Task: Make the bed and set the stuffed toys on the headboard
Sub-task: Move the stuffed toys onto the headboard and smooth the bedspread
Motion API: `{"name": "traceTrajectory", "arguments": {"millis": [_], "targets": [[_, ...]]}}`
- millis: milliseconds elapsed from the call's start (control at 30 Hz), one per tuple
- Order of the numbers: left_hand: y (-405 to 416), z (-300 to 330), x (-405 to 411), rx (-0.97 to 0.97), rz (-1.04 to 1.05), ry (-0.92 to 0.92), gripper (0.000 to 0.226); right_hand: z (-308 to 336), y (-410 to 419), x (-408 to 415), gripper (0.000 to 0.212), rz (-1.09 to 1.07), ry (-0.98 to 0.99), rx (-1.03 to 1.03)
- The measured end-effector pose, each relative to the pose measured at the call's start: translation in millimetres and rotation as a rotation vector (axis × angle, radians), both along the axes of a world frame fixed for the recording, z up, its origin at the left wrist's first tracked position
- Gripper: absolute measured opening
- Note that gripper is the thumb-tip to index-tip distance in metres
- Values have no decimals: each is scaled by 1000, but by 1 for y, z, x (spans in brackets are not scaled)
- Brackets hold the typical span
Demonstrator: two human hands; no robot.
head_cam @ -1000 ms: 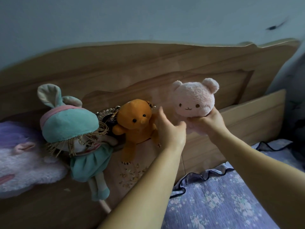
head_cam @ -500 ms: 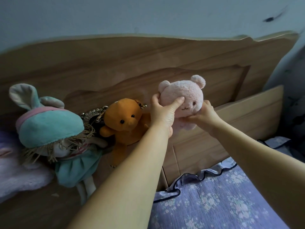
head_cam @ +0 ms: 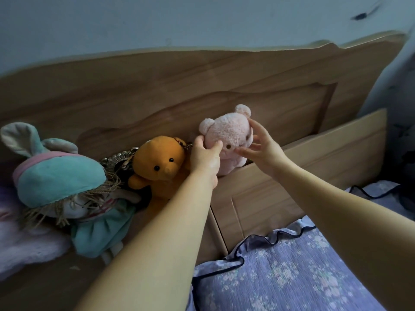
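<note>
A pink bear [head_cam: 226, 133] stands on the ledge of the wooden headboard [head_cam: 247, 86], leaning back against its panel. My left hand [head_cam: 205, 157] grips the bear's left side, thumb across its cheek. Fingers spread, my right hand [head_cam: 261, 147] touches the bear's right side and face. Left of it sits an orange bear [head_cam: 160, 163], then a teal-capped rabbit doll [head_cam: 62, 176] slumped on the ledge. A fluffy white-and-purple toy [head_cam: 20, 239] lies at the far left, partly out of frame.
A purple floral bedcover [head_cam: 280, 274] with a dark ruffled edge lies below the headboard's front board [head_cam: 303, 171]. A small silver-framed object [head_cam: 119, 158] is wedged behind the orange bear. A dark hanging cloth [head_cam: 402, 120] fills the right edge.
The pink bear went from my right hand alone to both hands, moved left and down beside the orange bear onto the ledge. My right hand has loosened to a light touch.
</note>
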State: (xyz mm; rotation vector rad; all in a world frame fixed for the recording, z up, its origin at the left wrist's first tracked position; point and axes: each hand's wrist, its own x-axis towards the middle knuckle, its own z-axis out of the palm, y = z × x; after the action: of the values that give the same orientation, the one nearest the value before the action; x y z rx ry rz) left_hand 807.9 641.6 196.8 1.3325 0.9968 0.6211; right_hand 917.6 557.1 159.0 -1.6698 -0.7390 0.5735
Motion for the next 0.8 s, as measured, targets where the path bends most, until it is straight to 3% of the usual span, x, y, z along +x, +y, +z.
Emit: {"name": "traceTrajectory", "arguments": {"millis": [200,300,433,600,800], "targets": [[-7,-5,12,162,-36,287,54,-24,3,3,79,-31,-3,-105],[-11,-4,15,211,-31,326,69,-25,5,3,74,-34,-67,-155],[-12,-8,10,376,-107,381,71,-28,9,3,71,-20,-130,-205],[-8,-1,8,352,-255,548,70,-37,9,2,68,-27,-162,-215],[-26,6,-1,473,-195,501,74,-37,-2,-13,71,-146,-147,-84]]}}
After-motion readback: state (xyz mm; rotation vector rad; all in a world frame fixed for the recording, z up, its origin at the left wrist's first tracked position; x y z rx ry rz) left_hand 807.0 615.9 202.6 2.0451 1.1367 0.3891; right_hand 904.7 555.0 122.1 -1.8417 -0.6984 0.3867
